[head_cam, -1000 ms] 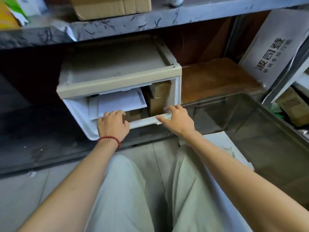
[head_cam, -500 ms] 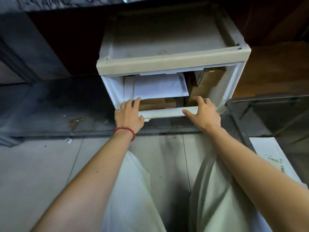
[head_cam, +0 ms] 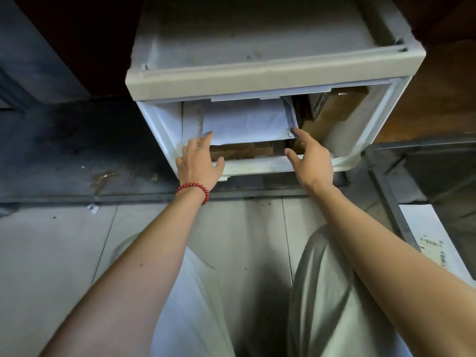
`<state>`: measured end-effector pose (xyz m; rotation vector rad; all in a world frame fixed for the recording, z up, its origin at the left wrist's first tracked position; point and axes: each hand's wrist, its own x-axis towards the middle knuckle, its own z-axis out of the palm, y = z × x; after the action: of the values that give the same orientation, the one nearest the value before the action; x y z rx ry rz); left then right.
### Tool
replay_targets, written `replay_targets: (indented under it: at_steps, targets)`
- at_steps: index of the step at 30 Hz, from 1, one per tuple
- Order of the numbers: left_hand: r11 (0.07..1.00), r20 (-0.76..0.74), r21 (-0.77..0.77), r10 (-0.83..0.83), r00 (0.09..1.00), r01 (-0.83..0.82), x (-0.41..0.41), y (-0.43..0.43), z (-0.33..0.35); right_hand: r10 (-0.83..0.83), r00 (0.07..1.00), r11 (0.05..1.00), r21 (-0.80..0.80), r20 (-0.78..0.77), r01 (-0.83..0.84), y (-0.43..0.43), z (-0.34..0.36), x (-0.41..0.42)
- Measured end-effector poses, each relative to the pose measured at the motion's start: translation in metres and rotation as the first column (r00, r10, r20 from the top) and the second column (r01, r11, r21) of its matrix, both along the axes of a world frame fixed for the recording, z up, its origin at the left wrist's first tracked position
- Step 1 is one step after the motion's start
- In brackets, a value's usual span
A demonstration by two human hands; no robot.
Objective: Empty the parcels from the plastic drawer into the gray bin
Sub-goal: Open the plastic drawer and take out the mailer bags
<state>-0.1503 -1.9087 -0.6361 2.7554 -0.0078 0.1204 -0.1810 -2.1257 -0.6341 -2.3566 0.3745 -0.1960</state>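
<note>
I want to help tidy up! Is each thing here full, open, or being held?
plastic drawer, holds parcels.
white parcel, lies on top inside the drawer.
brown boxes, inside the drawer, under and beside the white parcel.
gray bin, open-topped, right of the drawer.
left hand, open, fingertips on the white parcel's corner.
right hand, open, fingertips at its other corner.

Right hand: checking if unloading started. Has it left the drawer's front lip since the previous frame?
Yes. The right hand has risen from the drawer front lip to the lower right corner of the white mailer.
</note>
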Motion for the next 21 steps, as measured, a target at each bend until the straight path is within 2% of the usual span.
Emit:
replay_targets:
  at_steps: [11,15,21]
  targets:
    - [0.985,0.275,-0.172,0.068,0.959,-0.020,-0.023,0.009,0.035,-0.172,0.966,0.982,-0.046,0.194,0.184,-0.011,0.023,-0.034]
    - [0.975,0.306,-0.218,0.017,0.952,0.053,-0.040,0.019,0.049,-0.101,0.962,0.987,-0.098,0.255,0.129,-0.017,0.035,-0.056]
    - [0.951,0.385,-0.284,-0.004,0.923,0.123,-0.066,0.021,0.072,-0.087,0.928,0.996,0.018,0.361,0.086,-0.015,0.053,-0.088]
